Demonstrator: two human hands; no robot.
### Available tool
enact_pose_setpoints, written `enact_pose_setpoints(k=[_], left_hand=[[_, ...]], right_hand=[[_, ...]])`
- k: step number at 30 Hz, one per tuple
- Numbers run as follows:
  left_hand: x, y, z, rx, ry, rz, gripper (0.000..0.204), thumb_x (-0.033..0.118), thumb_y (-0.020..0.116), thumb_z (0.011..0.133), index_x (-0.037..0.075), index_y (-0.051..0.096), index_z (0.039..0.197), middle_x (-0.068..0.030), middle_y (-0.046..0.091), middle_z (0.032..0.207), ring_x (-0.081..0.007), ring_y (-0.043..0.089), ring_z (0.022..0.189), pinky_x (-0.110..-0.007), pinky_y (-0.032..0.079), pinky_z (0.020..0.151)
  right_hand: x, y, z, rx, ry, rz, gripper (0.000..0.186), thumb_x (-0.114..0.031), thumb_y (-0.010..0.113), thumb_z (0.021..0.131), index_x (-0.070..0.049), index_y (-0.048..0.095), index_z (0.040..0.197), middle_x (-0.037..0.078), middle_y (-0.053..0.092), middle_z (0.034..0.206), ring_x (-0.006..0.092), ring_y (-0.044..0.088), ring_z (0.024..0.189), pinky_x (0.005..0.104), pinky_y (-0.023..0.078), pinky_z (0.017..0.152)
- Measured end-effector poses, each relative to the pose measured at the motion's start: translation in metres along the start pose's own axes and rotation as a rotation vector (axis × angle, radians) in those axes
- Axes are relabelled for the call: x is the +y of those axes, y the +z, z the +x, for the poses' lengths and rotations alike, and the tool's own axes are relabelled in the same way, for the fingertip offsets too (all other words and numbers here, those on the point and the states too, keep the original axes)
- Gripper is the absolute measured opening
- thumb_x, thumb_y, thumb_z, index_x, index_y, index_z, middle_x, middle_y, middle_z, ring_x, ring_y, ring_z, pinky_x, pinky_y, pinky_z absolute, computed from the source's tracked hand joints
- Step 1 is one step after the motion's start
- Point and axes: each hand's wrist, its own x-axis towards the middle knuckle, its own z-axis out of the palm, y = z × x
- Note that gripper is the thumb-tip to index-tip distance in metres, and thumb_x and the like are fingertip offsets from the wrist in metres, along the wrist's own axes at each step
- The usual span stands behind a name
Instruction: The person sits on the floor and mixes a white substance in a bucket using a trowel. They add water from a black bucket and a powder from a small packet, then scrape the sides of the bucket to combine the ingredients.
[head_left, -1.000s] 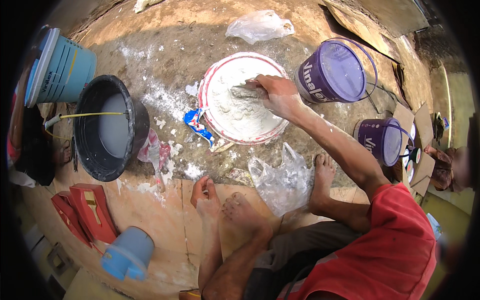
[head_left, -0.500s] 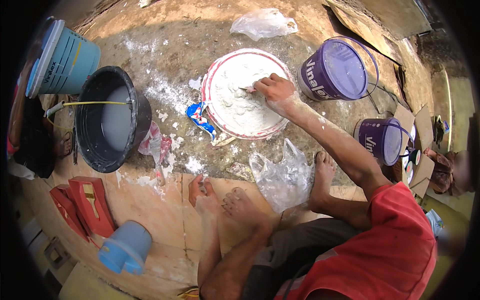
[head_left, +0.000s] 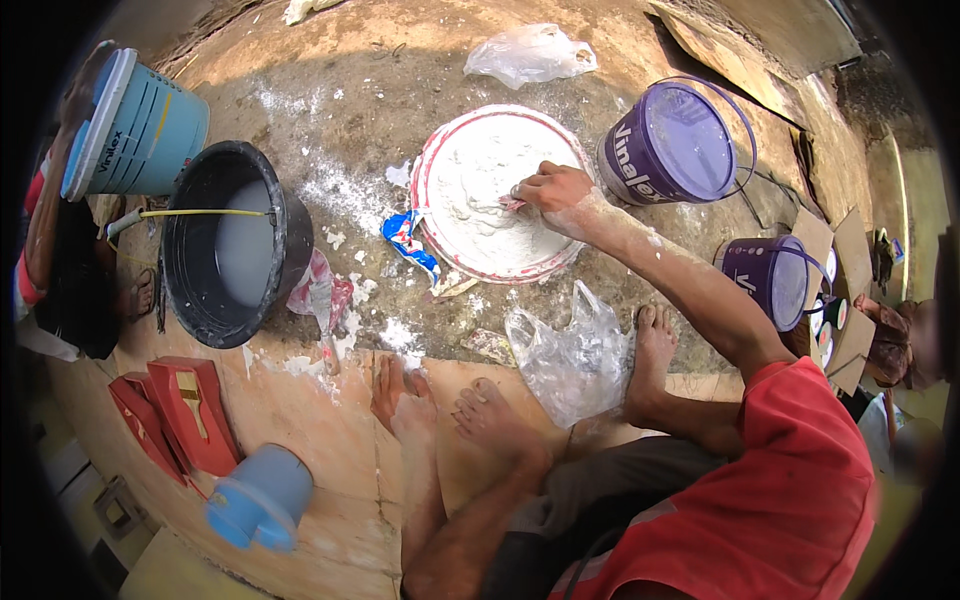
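A wide round tub with a red-and-white rim [head_left: 418, 190] holds thick white powder or paste [head_left: 490, 180]. My right hand [head_left: 562, 195] is over its right half, fingers closed round a small pinkish-red piece [head_left: 512, 203] that touches the white material. Most of that piece is hidden, so its kind is unclear. My left hand [head_left: 403, 397] hangs low near my left foot, holding nothing, its fingers extended and apart. Both hands and the right forearm carry white dust. A torn blue packet [head_left: 410, 245] lies against the tub's left edge.
A black bucket [head_left: 180, 260] of whitish liquid and a light-blue bucket [head_left: 150, 125] stand left. Purple pails [head_left: 690, 140] stand right. Clear plastic bags [head_left: 570, 360], a red box with a brush [head_left: 190, 400], and a blue dipper [head_left: 265, 490] lie around. A person's arm shows far left.
The view has shifted slightly. Within the tub, my right hand has drawn the pinkish-red piece a little nearer and to the right. My left hand has moved slightly left, still with nothing in it.
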Motion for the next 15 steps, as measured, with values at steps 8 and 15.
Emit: enact_pose_setpoints(k=[8,15], left_hand=[[0.009,-0.006,0.008,-0.061,-0.016,0.084,0.048,0.029,0.061,0.095,0.008,0.067,0.139,-0.0114,0.061,0.148,-0.0338,0.058,0.131,-0.050,0.043,0.108],[0.005,-0.007,0.007,-0.063,-0.008,0.087,0.047,0.029,0.061,0.094,0.010,0.068,0.137,-0.0098,0.061,0.148,-0.0317,0.057,0.132,-0.051,0.042,0.109]], right_hand=[[-0.035,-0.028,-0.008,0.011,-0.054,-0.018,0.029,-0.007,0.065,0.080,-0.013,0.070,0.107,0.001,0.071,0.098,0.0240,0.066,0.096,0.0388,0.058,0.079],[-0.011,-0.014,0.025,0.036,0.133,0.032,0.036,-0.007,0.063,0.082,-0.016,0.071,0.115,0.001,0.073,0.100,0.0260,0.067,0.100,0.0404,0.059,0.080]])
